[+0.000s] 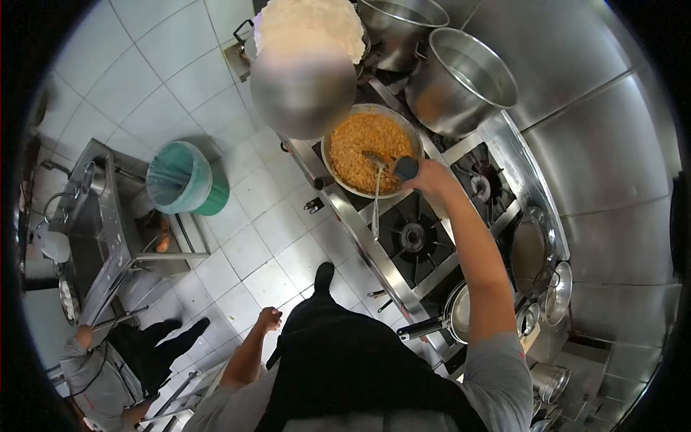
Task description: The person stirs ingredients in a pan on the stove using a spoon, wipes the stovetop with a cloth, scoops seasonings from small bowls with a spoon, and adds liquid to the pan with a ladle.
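My right hand (430, 177) reaches over the stove and is closed around a small dark cylinder-shaped container (406, 168), whose exact kind I cannot make out. It hangs at the right edge of a wide pan (325, 155) filled with orange-coloured rice-like food (356, 144). A metal spoon (377, 194) rests in this food, its handle sticking out over the pan's near rim. Down at my left side, away from the stove, my left hand (270, 319) has curled fingers; nothing shows in it.
Two tall metal pots (439, 101) stand behind the pan. A blurred metallic round shape (302, 93) lies beside it. Nearer me are a gas burner (412, 237) and a black-handled pan (425, 328). On the left are a green bin (212, 194), a sink (108, 216) and another person (101, 367).
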### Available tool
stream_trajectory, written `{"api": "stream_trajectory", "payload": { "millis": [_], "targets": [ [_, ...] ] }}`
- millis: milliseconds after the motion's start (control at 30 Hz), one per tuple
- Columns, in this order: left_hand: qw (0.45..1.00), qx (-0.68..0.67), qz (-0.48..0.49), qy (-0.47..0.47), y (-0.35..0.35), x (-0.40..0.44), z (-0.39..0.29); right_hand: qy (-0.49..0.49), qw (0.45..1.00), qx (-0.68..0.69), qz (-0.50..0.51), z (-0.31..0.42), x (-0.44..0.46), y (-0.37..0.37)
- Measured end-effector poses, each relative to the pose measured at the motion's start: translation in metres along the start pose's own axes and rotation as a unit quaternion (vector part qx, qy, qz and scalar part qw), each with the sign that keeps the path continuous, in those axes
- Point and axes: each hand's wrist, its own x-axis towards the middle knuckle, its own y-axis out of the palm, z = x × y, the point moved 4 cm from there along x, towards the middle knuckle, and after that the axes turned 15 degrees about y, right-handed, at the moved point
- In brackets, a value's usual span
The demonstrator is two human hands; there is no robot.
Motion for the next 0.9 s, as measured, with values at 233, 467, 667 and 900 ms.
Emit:
{"api": "stream_trajectory", "payload": {
  "millis": [233, 467, 667, 900],
  "targets": [
    [0.994, 0.088, -0.04, 0.055, -0.01, 0.003, -0.027, 0.087, 0.995, 0.037, -0.013, -0.038, 0.007, -0.025],
    [0.998, 0.051, 0.003, 0.04, -0.017, 0.027, -0.038, 0.084, 0.996, -0.017, 0.033, -0.042, -0.044, -0.019],
    [0.987, 0.122, -0.025, 0.098, -0.019, 0.036, -0.061, 0.029, 0.998, -0.006, 0.053, -0.007, -0.048, -0.02],
    [0.983, 0.132, -0.033, 0.126, -0.021, 0.029, -0.065, 0.074, 0.997, 0.028, 0.017, -0.03, -0.04, -0.036]
  ]
}}
